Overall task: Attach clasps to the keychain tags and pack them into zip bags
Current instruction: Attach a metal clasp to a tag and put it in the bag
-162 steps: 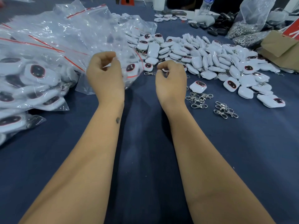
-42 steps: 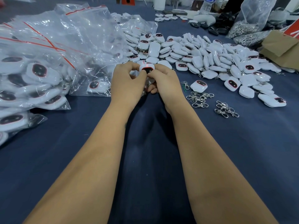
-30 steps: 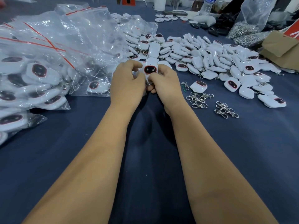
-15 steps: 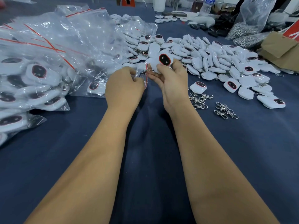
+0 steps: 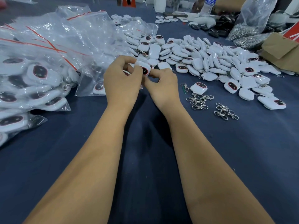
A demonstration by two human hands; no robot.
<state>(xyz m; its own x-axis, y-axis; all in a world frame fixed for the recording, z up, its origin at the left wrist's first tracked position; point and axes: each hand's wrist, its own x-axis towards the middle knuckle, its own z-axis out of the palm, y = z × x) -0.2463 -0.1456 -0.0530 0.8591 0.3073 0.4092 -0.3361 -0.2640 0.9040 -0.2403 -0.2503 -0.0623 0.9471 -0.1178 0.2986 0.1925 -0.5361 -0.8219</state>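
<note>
Fingers of left hand (image 5: 121,81) and right hand (image 5: 163,84) pinch white tag (image 5: 144,69).

No text can be read with certainty. The bottle (image 5: 208,5) at the far edge of the desk (image 5: 242,151) wears a blue label with white characters, too blurred and cut off to make out.

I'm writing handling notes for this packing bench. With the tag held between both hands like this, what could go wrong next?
1. The tag is pinched only at fingertips of the left hand and right hand; it might slip into the loose tag pile.
2. The loose clasps lie tangled, so picking up one may drag the others.
</note>
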